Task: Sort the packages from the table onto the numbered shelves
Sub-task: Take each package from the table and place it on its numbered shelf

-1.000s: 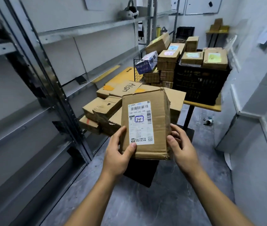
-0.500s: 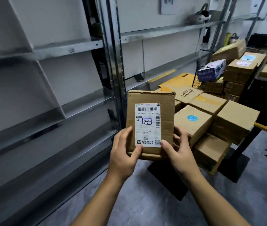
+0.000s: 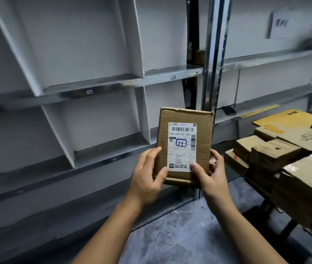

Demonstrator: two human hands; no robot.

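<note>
I hold a brown cardboard package (image 3: 202, 119) upright in front of me, its white shipping label facing me with "21" handwritten in a blue box. My left hand (image 3: 147, 176) grips its lower left edge, thumb on the front face. My right hand (image 3: 210, 174) grips the lower right edge, thumb on the label's corner. Behind the package stands a grey metal shelving unit (image 3: 98, 84) with slanted dividers and small tags on the shelf rims; the tag numbers are too small to read. A pile of more cardboard packages (image 3: 284, 155) lies on the table at the right.
A steel upright post (image 3: 213, 54) separates two shelf bays just behind the package. A paper sign (image 3: 282, 23) hangs on the wall at upper right. A dark phone-like object (image 3: 229, 110) lies on the right bay's shelf. Grey concrete floor (image 3: 179, 235) lies below my arms.
My view has swung left from the table toward the shelving. The package stays in both hands, and the pile of packages has slid to the right edge.
</note>
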